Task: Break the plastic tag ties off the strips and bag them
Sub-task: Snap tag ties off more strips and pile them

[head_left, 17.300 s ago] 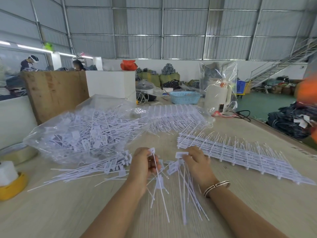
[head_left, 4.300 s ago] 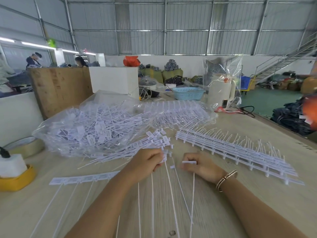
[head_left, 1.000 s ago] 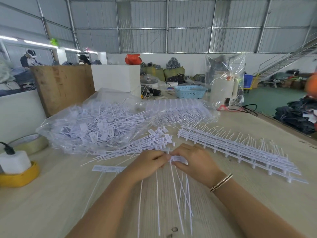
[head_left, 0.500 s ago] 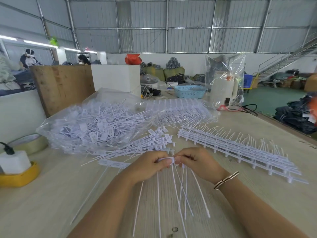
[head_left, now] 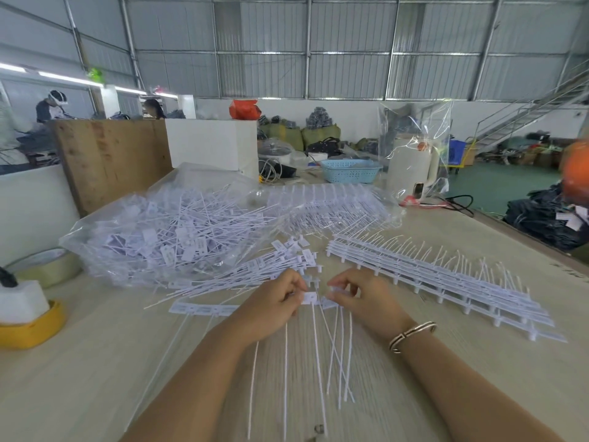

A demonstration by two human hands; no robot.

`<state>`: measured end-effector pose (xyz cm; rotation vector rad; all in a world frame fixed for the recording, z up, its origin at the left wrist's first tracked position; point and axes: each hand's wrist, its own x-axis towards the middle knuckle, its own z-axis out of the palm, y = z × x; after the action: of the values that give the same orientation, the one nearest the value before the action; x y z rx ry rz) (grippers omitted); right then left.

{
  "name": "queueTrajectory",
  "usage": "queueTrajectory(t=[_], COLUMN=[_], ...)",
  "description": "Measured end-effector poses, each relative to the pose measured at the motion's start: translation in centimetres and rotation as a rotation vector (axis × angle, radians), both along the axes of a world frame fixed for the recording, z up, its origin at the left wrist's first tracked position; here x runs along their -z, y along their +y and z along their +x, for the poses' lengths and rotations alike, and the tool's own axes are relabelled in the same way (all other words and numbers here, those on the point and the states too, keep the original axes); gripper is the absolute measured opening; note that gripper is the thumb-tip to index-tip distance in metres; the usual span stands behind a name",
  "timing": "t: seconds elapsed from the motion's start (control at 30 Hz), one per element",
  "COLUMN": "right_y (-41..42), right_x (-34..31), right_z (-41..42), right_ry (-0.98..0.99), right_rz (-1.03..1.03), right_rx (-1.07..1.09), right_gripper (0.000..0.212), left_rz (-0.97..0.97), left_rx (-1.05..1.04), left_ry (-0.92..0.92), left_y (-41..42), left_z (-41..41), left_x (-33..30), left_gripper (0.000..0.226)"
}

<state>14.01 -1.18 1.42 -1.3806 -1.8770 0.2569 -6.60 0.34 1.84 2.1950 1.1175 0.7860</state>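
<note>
At far left the clear bag (head_left: 165, 231) is seen stuffed with loose ties. Near centre, the strip (head_left: 204, 309) is pinched at its tag end by the left hand (head_left: 274, 306), while the right hand (head_left: 360, 299) nips broken-off ties (head_left: 338, 346). These are judged light, thin and springy, best gripped at the stiff tags. Unbroken strips (head_left: 446, 282) lie at right.

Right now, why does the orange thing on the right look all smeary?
Head view: the orange thing sits at the wide-angle lens's edge, blurred and stretched; the stairs bend there too. The hands mid-frame are sharper, under soft, even light.
</note>
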Motion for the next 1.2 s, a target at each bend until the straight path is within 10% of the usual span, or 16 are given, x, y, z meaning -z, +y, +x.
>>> queueTrajectory(t=[0.6,0.8,1.2], right_y=[-1.5,-1.7,-1.5], right_x=[-0.7,-1.0,-0.7], right_z=[-2.3,-1.6,-2.2], right_ry=[-0.081,-0.111,-0.196], right_rz=[0.154,0.178,0.172], right_rx=[-0.211,-0.159,-0.18], right_gripper=[0.026,0.022,0.013], left_rz=[0.086,0.178,0.061], left_rx=[-0.053,-0.187,-0.067], left_ry=[-0.138,0.221,-0.022], left_y=[-0.3,0.2,0.8], left_z=[0.5,-0.1,0.0], left_x=[-0.3,0.0,1.7], left_gripper=[0.027,0.035,0.041])
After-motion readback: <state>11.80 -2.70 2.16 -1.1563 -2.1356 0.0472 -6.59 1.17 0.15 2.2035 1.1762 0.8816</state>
